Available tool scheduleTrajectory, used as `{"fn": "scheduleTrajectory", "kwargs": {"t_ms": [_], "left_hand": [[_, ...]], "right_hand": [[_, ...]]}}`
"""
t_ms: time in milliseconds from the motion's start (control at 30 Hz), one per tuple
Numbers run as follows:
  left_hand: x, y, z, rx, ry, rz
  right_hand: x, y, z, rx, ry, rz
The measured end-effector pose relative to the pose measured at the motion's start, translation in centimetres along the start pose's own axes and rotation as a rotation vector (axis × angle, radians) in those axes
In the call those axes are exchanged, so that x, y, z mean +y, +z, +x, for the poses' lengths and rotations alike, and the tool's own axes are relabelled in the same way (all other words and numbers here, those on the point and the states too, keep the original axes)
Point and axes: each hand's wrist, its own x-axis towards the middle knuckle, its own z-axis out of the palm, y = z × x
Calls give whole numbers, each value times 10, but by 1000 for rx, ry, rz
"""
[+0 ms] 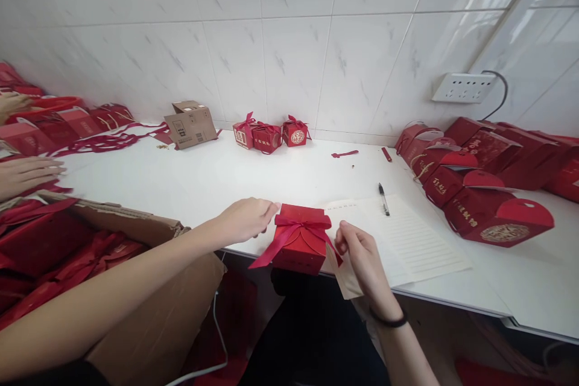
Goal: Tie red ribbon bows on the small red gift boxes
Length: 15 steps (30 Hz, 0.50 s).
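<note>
A small red gift box (301,241) with a red ribbon bow (296,226) on top stands at the near edge of the white table (253,175). My left hand (246,219) rests against the box's left side, fingers curled at its top corner. My right hand (362,259) is just right of the box, with thumb and forefinger pinched at the right ribbon tail. A dark band circles my right wrist.
Three finished red boxes (269,134) and a small cardboard box (190,125) stand by the tiled wall. Larger red boxes (479,187) crowd the right. A lined sheet (407,241) and pen (383,198) lie beside my box. Another person's hands (27,172) work at left, near a carton of red flats (67,253).
</note>
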Motion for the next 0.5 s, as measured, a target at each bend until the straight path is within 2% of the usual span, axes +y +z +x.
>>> {"fn": "scheduleTrajectory", "kwargs": {"t_ms": [67, 133, 167, 233, 300, 367, 500], "left_hand": [[-2, -4, 0, 160, -29, 23], [0, -7, -1, 255, 75, 16], [3, -7, -2, 236, 164, 18], [10, -5, -2, 103, 361, 72], [18, 1, 1, -10, 494, 191], [24, 9, 4, -43, 525, 296], [28, 16, 1, -11, 453, 382]], "right_hand": [[-8, -23, 1, 49, -61, -121], [-17, -48, 10, 134, -127, -233], [-19, -60, 18, 182, -158, -303], [-19, -79, 42, 243, -185, -501], [-10, -92, 73, 282, -153, -744], [6, -98, 100, 203, -53, -974], [34, -100, 127, 141, -29, -1073]]}}
